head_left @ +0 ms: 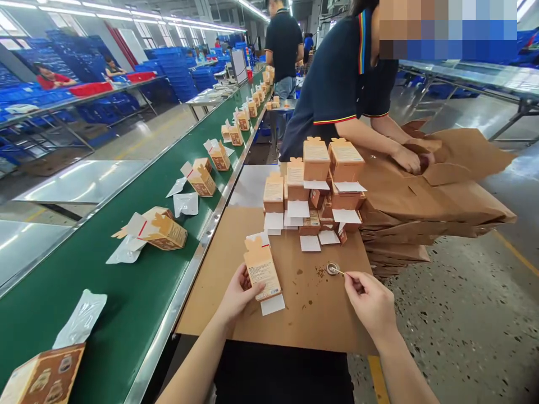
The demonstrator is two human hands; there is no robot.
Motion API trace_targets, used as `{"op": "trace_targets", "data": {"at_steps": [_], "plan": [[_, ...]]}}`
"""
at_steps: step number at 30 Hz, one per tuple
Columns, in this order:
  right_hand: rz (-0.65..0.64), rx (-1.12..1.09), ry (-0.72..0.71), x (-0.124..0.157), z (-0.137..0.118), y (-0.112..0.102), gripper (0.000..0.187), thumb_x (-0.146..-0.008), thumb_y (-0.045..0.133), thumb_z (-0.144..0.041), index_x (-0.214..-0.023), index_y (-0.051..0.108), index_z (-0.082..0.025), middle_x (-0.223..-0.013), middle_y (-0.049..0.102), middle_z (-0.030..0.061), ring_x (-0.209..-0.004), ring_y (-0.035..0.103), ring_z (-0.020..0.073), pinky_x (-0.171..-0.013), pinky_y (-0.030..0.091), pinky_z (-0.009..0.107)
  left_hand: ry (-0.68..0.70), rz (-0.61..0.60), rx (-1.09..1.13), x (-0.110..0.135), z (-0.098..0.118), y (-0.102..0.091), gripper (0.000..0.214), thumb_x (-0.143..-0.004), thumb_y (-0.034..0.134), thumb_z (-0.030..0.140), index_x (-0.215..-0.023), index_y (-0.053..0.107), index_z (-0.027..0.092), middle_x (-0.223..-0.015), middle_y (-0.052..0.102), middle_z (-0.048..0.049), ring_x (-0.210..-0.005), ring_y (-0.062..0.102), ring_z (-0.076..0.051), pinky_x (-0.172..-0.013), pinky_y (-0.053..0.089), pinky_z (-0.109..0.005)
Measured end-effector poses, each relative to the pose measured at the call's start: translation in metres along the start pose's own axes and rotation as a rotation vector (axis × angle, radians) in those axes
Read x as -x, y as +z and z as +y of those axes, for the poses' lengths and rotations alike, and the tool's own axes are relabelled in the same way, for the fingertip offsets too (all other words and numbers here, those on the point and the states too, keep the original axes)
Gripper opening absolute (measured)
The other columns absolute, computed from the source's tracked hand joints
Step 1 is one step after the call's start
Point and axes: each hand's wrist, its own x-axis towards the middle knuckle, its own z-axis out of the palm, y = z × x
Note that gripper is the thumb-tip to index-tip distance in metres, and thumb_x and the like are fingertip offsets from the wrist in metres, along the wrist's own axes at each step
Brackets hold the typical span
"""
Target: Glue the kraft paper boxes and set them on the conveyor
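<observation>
My left hand (242,289) is closed around the edge of a small tan carton (264,272), its top and bottom flaps folded out. The carton lies or is held low over the brown cardboard sheet (219,275). Between the fingers of my right hand (373,300) is a thin, pale cotton swab (339,272). Its tip reaches a small round dish (332,268) on the cardboard, with brown specks and stains beside it. Behind both hands, several similar cartons (316,160) are stacked with white flaps sticking out toward me.
On the left runs a green conveyor belt (138,286) with a metal edge, carrying open cartons (166,231) and white pouches (186,204). At right, a co-worker (337,84) reaches into brown paper sacks (438,196) piled beside the table. Another person (284,45) stands farther back.
</observation>
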Motion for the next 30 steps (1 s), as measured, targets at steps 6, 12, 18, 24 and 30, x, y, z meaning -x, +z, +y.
{"op": "trace_targets", "data": {"at_steps": [6, 12, 18, 24, 30], "plan": [[-0.037, 0.008, 0.018, -0.005, 0.009, 0.006, 0.047, -0.118, 0.062, -0.049, -0.083, 0.082, -0.025, -0.072, 0.080, 0.0035, -0.054, 0.071, 0.0169, -0.058, 0.059, 0.028, 0.003, -0.043, -0.026, -0.006, -0.002, -0.004, 0.080, -0.070, 0.117, 0.052, -0.135, 0.080, 0.023, -0.136, 0.089, -0.0176, -0.130, 0.085, -0.039, -0.120, 0.067, -0.056], [-0.011, -0.124, 0.135, 0.019, -0.024, 0.003, 0.037, -0.117, 0.071, -0.046, -0.093, 0.088, -0.024, -0.075, 0.082, 0.0050, -0.057, 0.072, 0.0179, -0.062, 0.063, 0.029, 0.007, -0.065, -0.014, -0.007, -0.003, -0.006, 0.078, -0.070, 0.117, 0.050, -0.132, 0.079, 0.021, -0.131, 0.089, -0.0162, -0.126, 0.086, -0.036, -0.121, 0.066, -0.056], [-0.293, -0.438, 0.088, 0.061, -0.087, 0.050, 0.034, -0.118, 0.066, -0.034, -0.091, 0.086, -0.026, -0.075, 0.079, 0.0033, -0.060, 0.072, 0.0164, -0.059, 0.062, 0.025, 0.033, -0.071, -0.012, -0.006, -0.005, -0.004, 0.079, -0.070, 0.117, 0.050, -0.131, 0.077, 0.021, -0.133, 0.088, -0.0171, -0.127, 0.086, -0.036, -0.121, 0.066, -0.056], [-0.338, -0.475, 0.054, 0.072, -0.091, 0.074, 0.034, -0.117, 0.066, -0.031, -0.088, 0.083, -0.026, -0.073, 0.077, 0.0012, -0.059, 0.070, 0.0148, -0.059, 0.059, 0.023, 0.075, -0.100, -0.037, -0.004, -0.009, -0.004, 0.082, -0.069, 0.117, 0.053, -0.133, 0.074, 0.023, -0.132, 0.087, -0.0154, -0.130, 0.085, -0.037, -0.122, 0.066, -0.057], [-0.275, -0.467, 0.079, 0.066, -0.076, 0.042, 0.027, -0.115, 0.069, -0.026, -0.093, 0.085, -0.025, -0.074, 0.077, 0.0010, -0.059, 0.071, 0.0150, -0.058, 0.061, 0.023, 0.134, -0.107, -0.074, 0.010, -0.010, 0.002, 0.081, -0.071, 0.114, 0.043, -0.138, 0.071, 0.025, -0.141, 0.083, -0.0153, -0.139, 0.079, -0.037, -0.124, 0.062, -0.054]]}}
